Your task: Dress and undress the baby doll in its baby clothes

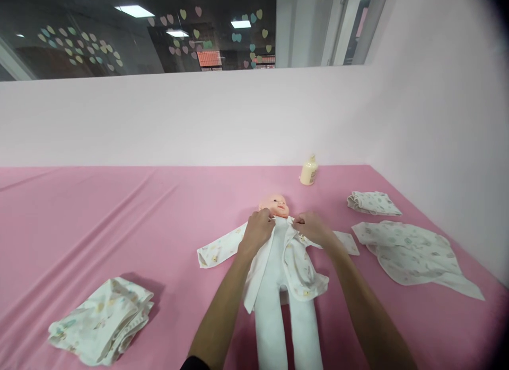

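The two forearms [222, 311] lay nearest the camera, running in from the lower edge, which cut off both them and a black band [194, 363] on the left one, too little of it showing to tell a cuff from a strap. Well left of the fingers, on the pink sheet [119, 221], lay a folded cloth [101, 322], its inner layers hidden. The fingers of the left hand [259, 228] were pinched on one front edge of a printed jacket [304, 266], near the neck; the back of the hand hid part of the grip. Between both sets of fingers lay a doll [279, 261] on its back, head just beyond them, neck partly covered, sleeve ends concealing its hands, feet out of frame. The fingers of the right hand [313, 229] were curled closed on the opposite front edge, the thumb's hold hard to make out. Beyond them stood a pump bottle [308, 173], its label too small to read. Farther right lay a small folded cloth [374, 203] and, nearer, a spread cloth [415, 253], its print faint.
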Demonstrator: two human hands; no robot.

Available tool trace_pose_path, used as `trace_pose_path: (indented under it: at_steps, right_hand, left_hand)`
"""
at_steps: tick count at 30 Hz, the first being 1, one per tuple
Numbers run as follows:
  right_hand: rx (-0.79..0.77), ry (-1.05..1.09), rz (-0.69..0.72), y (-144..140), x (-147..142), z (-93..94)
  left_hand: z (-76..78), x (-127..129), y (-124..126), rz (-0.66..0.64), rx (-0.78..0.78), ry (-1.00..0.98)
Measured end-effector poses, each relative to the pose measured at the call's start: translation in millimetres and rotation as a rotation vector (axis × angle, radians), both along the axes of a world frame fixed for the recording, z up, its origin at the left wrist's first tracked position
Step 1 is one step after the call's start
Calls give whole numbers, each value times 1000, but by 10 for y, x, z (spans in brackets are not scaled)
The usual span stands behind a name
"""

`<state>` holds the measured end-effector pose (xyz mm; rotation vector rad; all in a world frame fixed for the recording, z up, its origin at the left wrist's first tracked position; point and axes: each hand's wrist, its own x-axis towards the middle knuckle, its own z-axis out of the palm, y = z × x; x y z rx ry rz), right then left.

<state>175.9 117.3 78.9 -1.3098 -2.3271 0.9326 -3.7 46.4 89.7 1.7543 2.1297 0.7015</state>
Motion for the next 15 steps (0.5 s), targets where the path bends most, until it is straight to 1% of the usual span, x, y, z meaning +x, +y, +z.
trace_pose_path:
  at_steps: [4,6,10,13,15]
  right_hand:
    - [-16,1,80,-5,85,23]
    - [-27,33,87,-2,96,15]
    - [-90,202,-29,24,10,-62]
    - [-85,286,-103,12,-118,-136]
    - [-110,372,-147,-25,-194,-168]
  left_hand:
    - [-22,-9,11,1,4,1]
    - [-22,-8,16,-1,1,-21]
    - [-26,-4,26,-2,10,-78]
    - [-42,-9,38,-7,28,-115]
    - [-55,-13,48,8,36,-94]
